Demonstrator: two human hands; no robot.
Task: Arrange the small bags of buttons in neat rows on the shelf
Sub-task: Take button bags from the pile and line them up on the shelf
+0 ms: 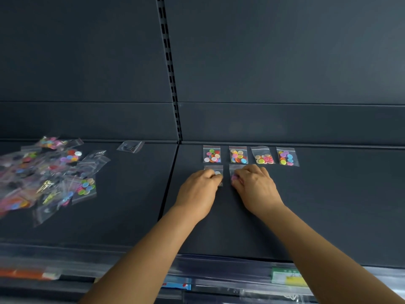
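Several small clear bags of coloured buttons (238,155) lie side by side in a row along the back of the dark shelf (328,205). In front of that row lie two more bags. My left hand (198,191) pinches the left bag (213,170) with curled fingers and covers most of it. My right hand (255,186) pinches the right bag (235,172), whose pink buttons show at the fingertips. A loose heap of button bags (50,174) spreads over the left shelf section.
One empty-looking clear bag (130,146) lies alone near the back of the left section. A slotted upright (171,69) divides the two back panels. Price-label strips (285,277) run along the shelf's front edge.
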